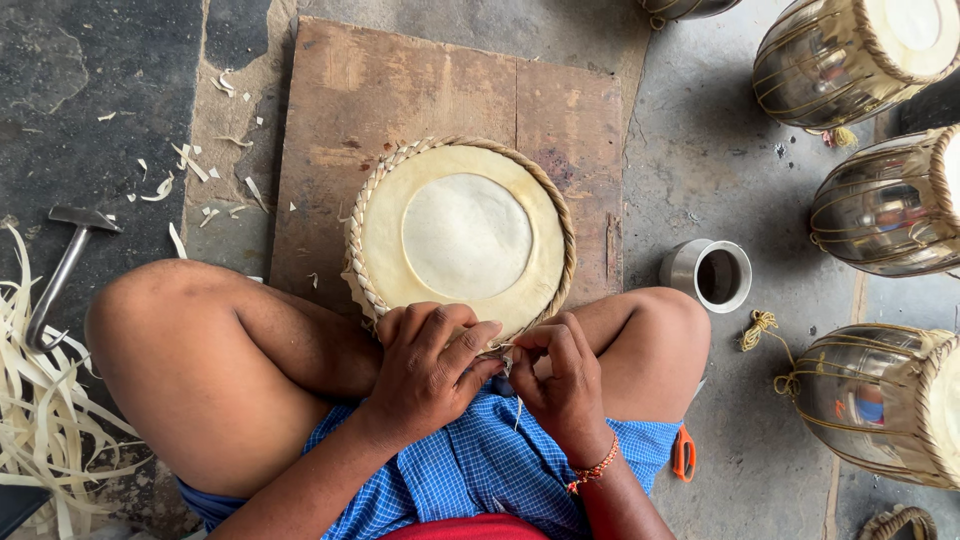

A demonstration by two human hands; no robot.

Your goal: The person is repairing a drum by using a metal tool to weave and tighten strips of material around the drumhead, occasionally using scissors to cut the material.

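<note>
A round drum head [462,235] of pale hide, with a braided rim of woven strips, lies on a wooden board [400,100] between my knees. My left hand [432,370] grips its near edge, fingers curled over the braid. Close beside it, my right hand [562,378] pinches a thin pale strip at the rim. The two hands nearly touch. A red bead bracelet is on my right wrist.
A hammer [62,268] lies on the floor at the left beside a heap of pale strips [40,410]. A metal cup [712,274] stands to the right. Three shiny metal drum bodies [885,205] sit along the right edge. An orange-handled tool [684,452] lies by my right leg.
</note>
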